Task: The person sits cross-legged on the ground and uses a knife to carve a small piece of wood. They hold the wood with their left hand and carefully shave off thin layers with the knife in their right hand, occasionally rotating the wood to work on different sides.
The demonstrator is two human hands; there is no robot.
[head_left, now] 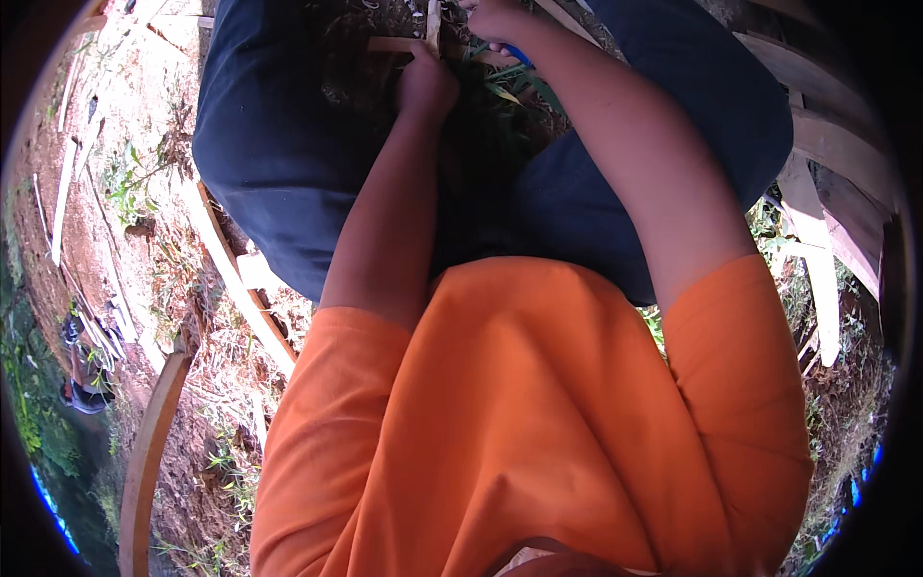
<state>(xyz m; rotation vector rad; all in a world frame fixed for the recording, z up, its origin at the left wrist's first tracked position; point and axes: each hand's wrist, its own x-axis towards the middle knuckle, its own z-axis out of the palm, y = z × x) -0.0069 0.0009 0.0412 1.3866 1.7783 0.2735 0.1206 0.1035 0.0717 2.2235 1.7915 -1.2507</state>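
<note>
Both hands are at the top edge of the head view, between my bent knees in dark trousers. My left hand [428,85] is closed at a thin light wooden strip [435,21], which stands up from its fingers. A second wooden piece [386,44] crosses behind that hand. My right hand [492,21] is partly cut off by the frame and closed round a tool, whose blue handle end [519,56] sticks out below the fingers. The tool's working end is out of sight. Shade between the legs hides detail.
Green blades of grass [505,93] grow between my legs. Long wooden strips [231,260] lie on the sunlit ground to the left, with a curved brown plank [152,462] nearer. At right are stacked boards [817,144]. A dark shoe [87,397] shows at far left.
</note>
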